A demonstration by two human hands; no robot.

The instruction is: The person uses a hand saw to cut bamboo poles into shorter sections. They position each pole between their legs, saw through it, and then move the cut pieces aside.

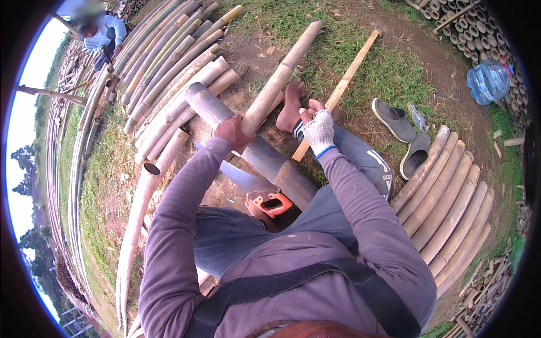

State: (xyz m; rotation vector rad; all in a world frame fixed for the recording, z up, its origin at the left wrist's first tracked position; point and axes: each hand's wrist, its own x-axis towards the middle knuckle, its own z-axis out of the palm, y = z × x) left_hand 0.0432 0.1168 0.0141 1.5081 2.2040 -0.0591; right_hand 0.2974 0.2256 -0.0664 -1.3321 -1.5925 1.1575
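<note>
My left hand [232, 133], bare, is closed around the near end of a bamboo pole [284, 70] that slants away to the upper right. Under that hand a thicker, dark bamboo pole [265, 158] runs from upper left to lower right. In my right hand [319, 130], which wears a white knitted glove, is a flat wooden stick [350, 76]; its lower end sticks out below the fingers. A handsaw [243, 178] with an orange handle lies by the dark pole, close to my legs, its blade partly hidden by my left forearm and the pole.
Long bamboo poles [169, 50] lie in rows at the upper left. Cut bamboo lengths [445, 197] lie at the right, beside grey clogs [393, 119]. A blue water jug [488, 81] stands near stacked bamboo [468, 28]. Another person [104, 34] is at the far left.
</note>
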